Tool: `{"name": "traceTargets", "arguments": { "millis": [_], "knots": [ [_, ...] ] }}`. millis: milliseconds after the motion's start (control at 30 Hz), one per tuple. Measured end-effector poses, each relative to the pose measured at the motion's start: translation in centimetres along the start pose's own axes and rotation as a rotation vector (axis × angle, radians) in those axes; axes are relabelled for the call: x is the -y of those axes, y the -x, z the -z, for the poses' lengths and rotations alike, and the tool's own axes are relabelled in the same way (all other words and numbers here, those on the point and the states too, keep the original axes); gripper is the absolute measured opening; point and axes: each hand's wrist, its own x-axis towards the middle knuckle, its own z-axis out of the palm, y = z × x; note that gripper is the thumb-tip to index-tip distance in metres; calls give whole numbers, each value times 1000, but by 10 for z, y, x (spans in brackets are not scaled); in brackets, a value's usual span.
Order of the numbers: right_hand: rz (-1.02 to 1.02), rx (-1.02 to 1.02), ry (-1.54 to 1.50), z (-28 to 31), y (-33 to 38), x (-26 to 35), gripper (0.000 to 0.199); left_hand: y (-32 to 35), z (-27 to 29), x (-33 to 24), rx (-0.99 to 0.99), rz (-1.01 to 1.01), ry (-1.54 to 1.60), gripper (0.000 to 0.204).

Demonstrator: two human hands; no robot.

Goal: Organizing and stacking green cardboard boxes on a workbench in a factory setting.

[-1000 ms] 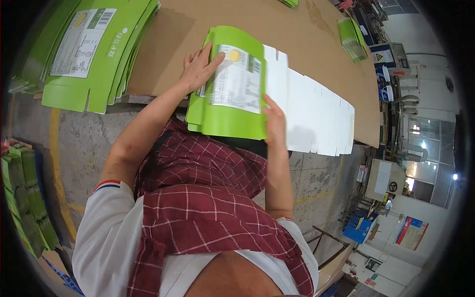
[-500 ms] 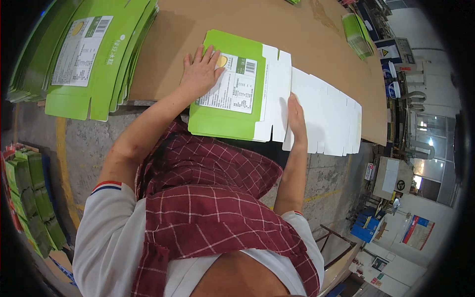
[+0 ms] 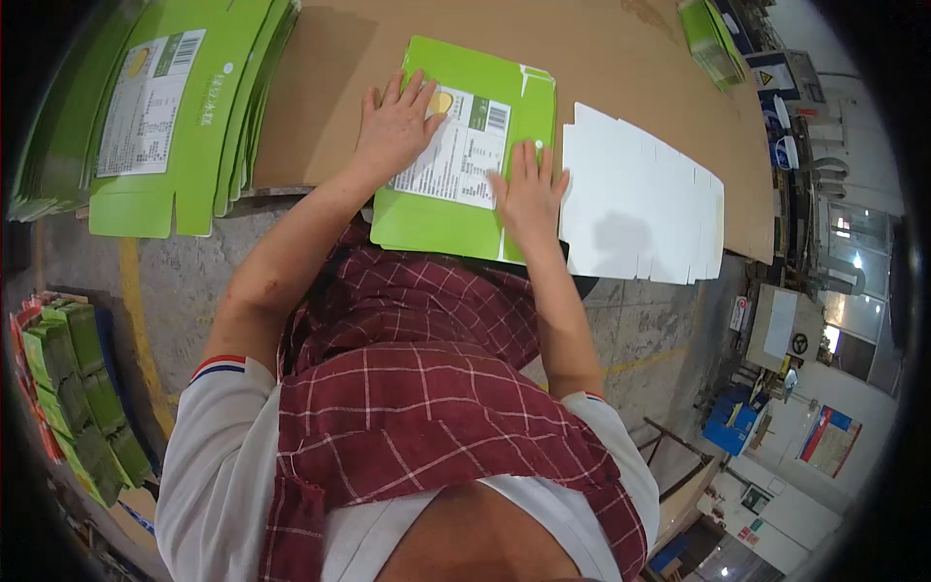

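Now both hands lie flat, fingers spread, pressing the folded green carton onto the brown surface. Left hand at its 10 o'clock corner; right hand at 4 o'clock (over the seam). White carton blanks lie at 3 o'clock, just beside it; green flat stack at 9 o'clock, apart.

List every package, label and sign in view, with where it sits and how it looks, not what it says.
Green carton: flat under left hand and right hand, white printed label.
White carton blanks: right of it, plain side up.
Green carton stack: table's left end, white label panel.
Small green stack: far right.
Green bundles: floor, left.
Yellow triangle sign: right, on white.
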Motion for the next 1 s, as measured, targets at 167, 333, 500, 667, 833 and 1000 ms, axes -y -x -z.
{"name": "traceTargets", "arguments": {
  "millis": [167,333,500,667,833,1000],
  "knots": [
    [225,233,-406,27,87,-22,53,-3,-11,5,-35,-10,1,54],
    [-180,7,-172,27,79,-61,74,-3,-18,9,4,-4,6,55],
    [-399,297,-74,31,74,-70,95,-5,-18,10,-16,-10,7,54],
    [-385,239,22,29,72,-69,83,-5,-19,10,32,14,-7,57],
    [-380,213,57,33,53,-61,59,-5,-21,10,-63,-11,38,54],
    [-390,-168,-1058,123,60,-50,29,-5,-22,8,-16,29,16,56]
  ]
}}
